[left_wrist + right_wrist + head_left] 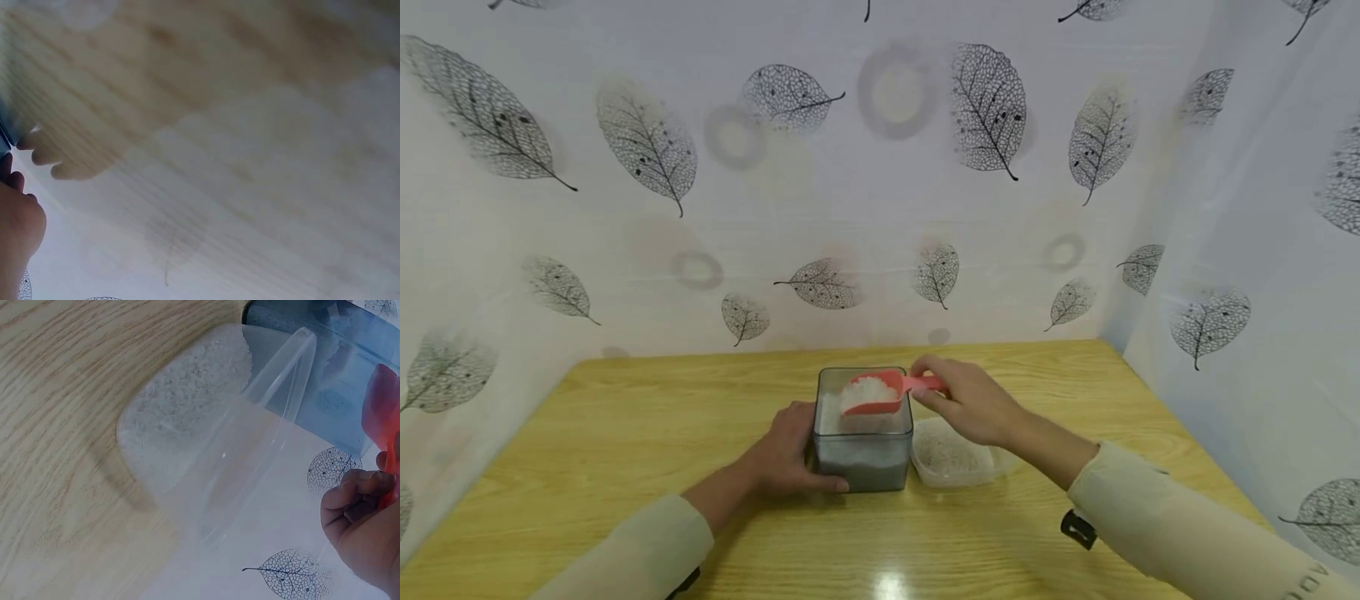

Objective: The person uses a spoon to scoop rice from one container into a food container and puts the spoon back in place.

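Observation:
A red scoop [880, 398] heaped with white grains hangs over the mouth of a clear grey square container [861, 477]. My right hand [973, 404] grips its handle, fingers curled, as the right wrist view also shows. White grains fill part of the square container. My left hand [786, 458] holds that container from its left side, thumb along the front and fingers round the left side. In the left wrist view only an edge of the left hand [19, 219] shows. Beneath my right hand stands a clear plastic tub [281, 381] with white rice [194, 381].
The wood-grain table [647, 467] carries both containers near its middle, the tub directly right of the square one. A leaf-patterned curtain [865, 183] hangs behind the table and along its sides.

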Tool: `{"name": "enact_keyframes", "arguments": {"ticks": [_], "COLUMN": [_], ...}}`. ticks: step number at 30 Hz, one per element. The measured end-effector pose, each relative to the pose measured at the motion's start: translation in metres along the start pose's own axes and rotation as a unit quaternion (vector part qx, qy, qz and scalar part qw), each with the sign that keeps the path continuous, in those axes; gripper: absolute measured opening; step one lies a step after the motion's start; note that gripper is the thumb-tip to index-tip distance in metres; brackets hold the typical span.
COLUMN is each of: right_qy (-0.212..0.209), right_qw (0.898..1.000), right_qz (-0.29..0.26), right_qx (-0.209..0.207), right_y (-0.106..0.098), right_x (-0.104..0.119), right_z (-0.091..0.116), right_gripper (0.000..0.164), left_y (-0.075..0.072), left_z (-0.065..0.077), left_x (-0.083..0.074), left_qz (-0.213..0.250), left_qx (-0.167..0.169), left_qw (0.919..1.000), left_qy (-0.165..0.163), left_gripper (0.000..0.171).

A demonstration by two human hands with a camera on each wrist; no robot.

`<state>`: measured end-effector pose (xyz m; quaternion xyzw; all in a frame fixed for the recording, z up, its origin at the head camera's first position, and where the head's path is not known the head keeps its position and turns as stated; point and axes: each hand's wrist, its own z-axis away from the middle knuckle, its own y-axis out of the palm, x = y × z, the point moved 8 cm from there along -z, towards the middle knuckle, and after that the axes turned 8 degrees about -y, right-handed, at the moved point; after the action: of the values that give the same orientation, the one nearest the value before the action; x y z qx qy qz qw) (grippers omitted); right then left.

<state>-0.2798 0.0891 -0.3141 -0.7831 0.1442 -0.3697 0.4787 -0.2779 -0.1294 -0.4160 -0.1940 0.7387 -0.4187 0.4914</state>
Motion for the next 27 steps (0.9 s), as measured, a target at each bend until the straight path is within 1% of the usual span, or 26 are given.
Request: {"name": "enact_keyframes", "arguments": {"ticks": [7, 15, 23, 27], "right_qy": [-0.003, -0.010, -0.019, -0.019], "right_qw": [0.999, 0.999, 0.996, 0.995], "right_qz": [-0.009, -0.004, 0.000, 0.009], "right_qx": [-0.032, -0.053, -0.086, -0.103], "right_y": [-0.015, -0.028, -0.045, -0.053], "right_x": [-0.002, -0.004, -0.012, -0.020], "right_z": [0.001, 0.007, 0.022, 0.033], "right_gripper": [0.022, 0.018, 0.015, 0.014], "left_y": [0.001, -0.001, -0.001, -0.002], "left_z": [-0.001, 0.000, 0.000, 0.000], "left_x": [0.002, -0.001, -0.002, -0.002], "left_qz": [-0.001, 0.008, 0.006, 0.000], "left_qx": [-0.004, -0.004, -0.003, -0.011], "left_qw": [1.0000, 0.9999, 1.0000, 0.9999], "left_qy": [0.007, 0.008, 0.003, 0.010], "left_gripper": [0.096, 0.098, 0.101, 0.101]}}
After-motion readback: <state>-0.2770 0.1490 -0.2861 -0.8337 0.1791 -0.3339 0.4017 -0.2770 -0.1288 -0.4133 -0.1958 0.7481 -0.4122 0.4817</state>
